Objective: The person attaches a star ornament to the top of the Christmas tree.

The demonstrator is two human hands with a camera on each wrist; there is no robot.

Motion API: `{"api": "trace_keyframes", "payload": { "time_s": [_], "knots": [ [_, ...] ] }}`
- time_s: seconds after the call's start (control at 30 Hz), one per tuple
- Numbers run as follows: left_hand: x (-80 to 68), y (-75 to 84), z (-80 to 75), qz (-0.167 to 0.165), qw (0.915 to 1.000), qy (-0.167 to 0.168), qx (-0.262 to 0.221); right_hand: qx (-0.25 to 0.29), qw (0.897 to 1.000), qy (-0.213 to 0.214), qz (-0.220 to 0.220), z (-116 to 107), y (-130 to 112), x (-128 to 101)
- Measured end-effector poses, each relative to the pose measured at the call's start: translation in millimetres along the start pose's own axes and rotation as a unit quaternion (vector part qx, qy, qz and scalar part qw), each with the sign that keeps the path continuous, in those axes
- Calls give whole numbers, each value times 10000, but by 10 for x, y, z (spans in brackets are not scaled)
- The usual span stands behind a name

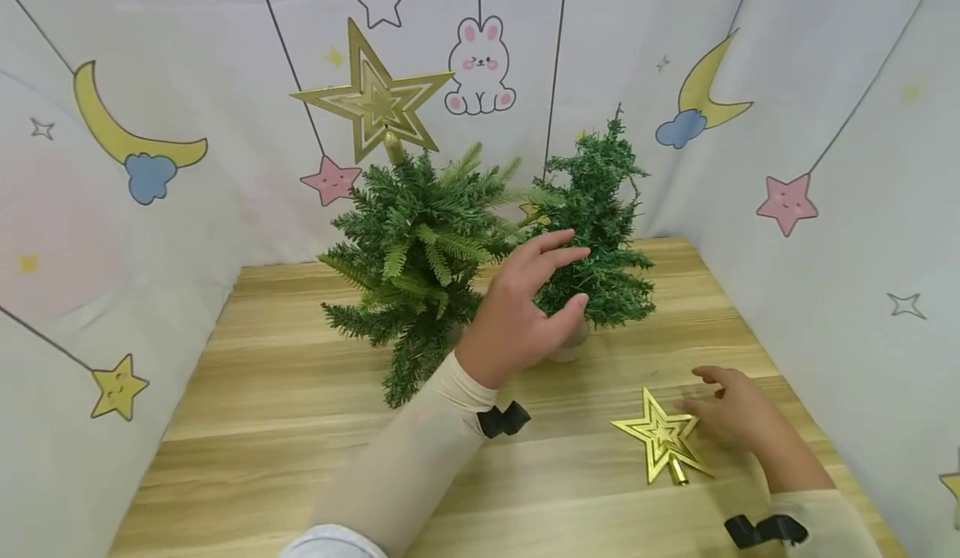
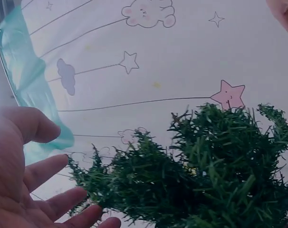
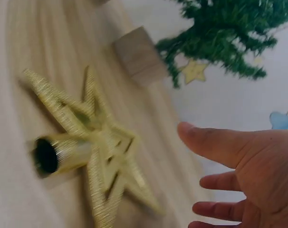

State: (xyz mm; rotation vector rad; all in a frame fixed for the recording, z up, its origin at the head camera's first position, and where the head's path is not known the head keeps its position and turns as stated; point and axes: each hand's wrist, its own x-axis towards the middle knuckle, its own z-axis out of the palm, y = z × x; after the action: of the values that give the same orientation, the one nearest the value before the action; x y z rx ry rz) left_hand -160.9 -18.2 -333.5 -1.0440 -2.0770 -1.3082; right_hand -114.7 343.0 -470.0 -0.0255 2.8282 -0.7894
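My left hand [image 1: 517, 316] reaches in front of the small artificial Christmas tree [image 1: 611, 283], fingers spread and holding nothing. In the left wrist view its fingertips overlap the green branches [image 2: 215, 171]. At the front right, a small gold star tree topper [image 1: 663, 435] lies on the table, its hollow socket [image 3: 70, 154] facing the near side. Just right of that star is my right hand [image 1: 738, 412], thumb and fingers parted with nothing between them. To the left stands a fuller Christmas tree [image 1: 420, 241], topped by a larger gold star [image 1: 380, 102], tilted slightly left.
Both trees stand towards the back of the wood-grain table [image 1: 255, 375]. The small tree has a wooden block base [image 3: 140, 57]. A white curtain [image 1: 225, 200] printed with stars, moons and rabbits encloses the back and sides.
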Motion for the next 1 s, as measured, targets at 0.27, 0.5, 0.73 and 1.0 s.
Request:
{"api": "trace_keyframes", "payload": {
  "time_s": [0.27,0.5,0.73,1.0],
  "knots": [
    [67,-204,195,-1332,9903,-389,-105,-250,9992,-292,-147,255,133,-14],
    [76,-243,258,-1858,9789,-855,28,-317,9985,-388,-233,319,50,-59],
    [89,-240,284,-1928,9766,-951,1,-302,9983,-480,-128,321,43,-53],
    [72,-271,317,-2059,9731,-1030,42,55,9978,-662,73,300,60,-41]
  ]
}}
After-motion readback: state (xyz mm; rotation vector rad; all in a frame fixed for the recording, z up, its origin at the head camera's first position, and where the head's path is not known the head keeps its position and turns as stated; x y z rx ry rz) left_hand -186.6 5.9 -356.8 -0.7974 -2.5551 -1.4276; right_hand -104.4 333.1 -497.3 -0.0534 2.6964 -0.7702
